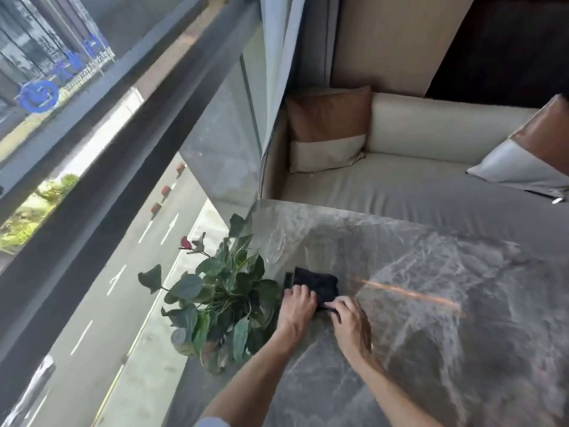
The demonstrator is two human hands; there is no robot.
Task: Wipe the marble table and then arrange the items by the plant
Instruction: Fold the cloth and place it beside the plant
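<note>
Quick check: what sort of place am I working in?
Likely a lounge or hotel sitting area, upstairs: a cream sofa with cushions, a marble table, and a window looking down on a road.

— What colour is the cloth (317, 286) in front of the left hand (297, 306) and the right hand (351, 322)?
— Black. The table (446, 303) under them is grey marble with white veins.
— And the plant (215, 291) left of them?
— Dark green leaves, one red flower. Far beyond, a cream sofa (437, 127) and a brown-and-white cushion (328, 127).

Grey marble table (431, 288); black cloth (317, 286) flat near potted plant (221, 291); glass dish (275, 246) beyond.
</note>
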